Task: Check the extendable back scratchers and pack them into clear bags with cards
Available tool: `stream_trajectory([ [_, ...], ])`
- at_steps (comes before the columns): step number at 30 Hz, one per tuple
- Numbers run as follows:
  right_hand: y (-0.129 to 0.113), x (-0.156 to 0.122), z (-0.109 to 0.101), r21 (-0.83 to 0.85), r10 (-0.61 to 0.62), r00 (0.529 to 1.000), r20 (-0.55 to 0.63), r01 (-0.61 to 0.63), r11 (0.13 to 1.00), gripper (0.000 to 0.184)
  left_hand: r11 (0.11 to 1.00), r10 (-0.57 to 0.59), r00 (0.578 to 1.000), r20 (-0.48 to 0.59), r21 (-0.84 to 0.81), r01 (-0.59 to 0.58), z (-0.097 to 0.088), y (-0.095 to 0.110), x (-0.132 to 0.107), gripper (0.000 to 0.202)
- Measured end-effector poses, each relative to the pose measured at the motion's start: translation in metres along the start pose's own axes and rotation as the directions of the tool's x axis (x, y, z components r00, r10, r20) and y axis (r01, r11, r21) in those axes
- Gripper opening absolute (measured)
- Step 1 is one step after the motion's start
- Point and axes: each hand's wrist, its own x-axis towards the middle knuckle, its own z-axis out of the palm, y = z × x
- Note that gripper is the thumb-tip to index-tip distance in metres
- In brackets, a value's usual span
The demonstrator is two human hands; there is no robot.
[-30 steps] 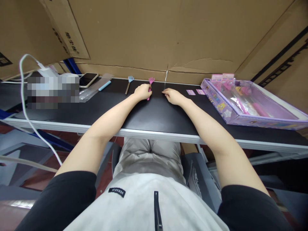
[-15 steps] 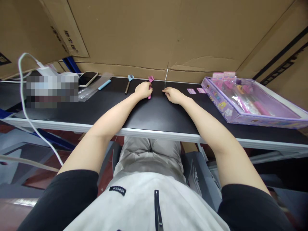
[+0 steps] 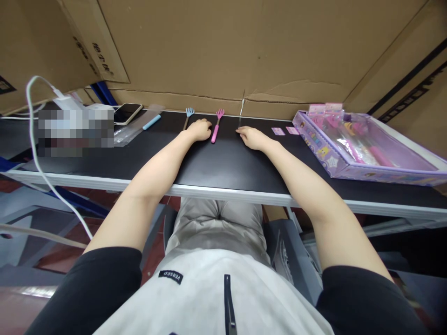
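My left hand (image 3: 201,130) rests on the black table, its fingers loosely apart and holding nothing that I can see. To its right lies a pink back scratcher (image 3: 215,133) with a small hand-shaped head and a pink grip. Partly covered by that hand is a back scratcher with a blue head (image 3: 189,112) and a dark stem; its lower end is hidden. My right hand (image 3: 250,137) lies palm down on the tabletop, fingers pointing left, apart from the pink scratcher. Further left, a light-blue tube (image 3: 151,122) lies on a clear plastic bag (image 3: 132,130).
On the right stands a purple display box (image 3: 335,160) with packaged pink items inside. Two small pink cards (image 3: 278,131) lie beside it. A phone (image 3: 128,113) and a white cable (image 3: 32,125) are on the left. Cardboard (image 3: 223,51) walls the table's back.
My left hand has let go of the pink back scratcher and moved left, over the lower part of the blue-headed one. The pink scratcher's grip now lies uncovered. My right hand stays put.
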Motion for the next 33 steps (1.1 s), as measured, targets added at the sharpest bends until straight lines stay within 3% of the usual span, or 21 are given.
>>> stream_trajectory([
  [16,0.011,0.004,0.006,0.051,-0.035,0.999,-0.028,0.037,0.998,0.052,0.992,-0.032,0.993,0.114,0.128,0.017,-0.016,0.017,-0.014,0.062],
  [33,0.005,0.001,0.002,0.031,-0.018,1.0,-0.006,0.018,0.999,0.052,0.996,-0.027,0.996,0.089,0.09,0.019,-0.016,0.018,-0.015,0.063],
])
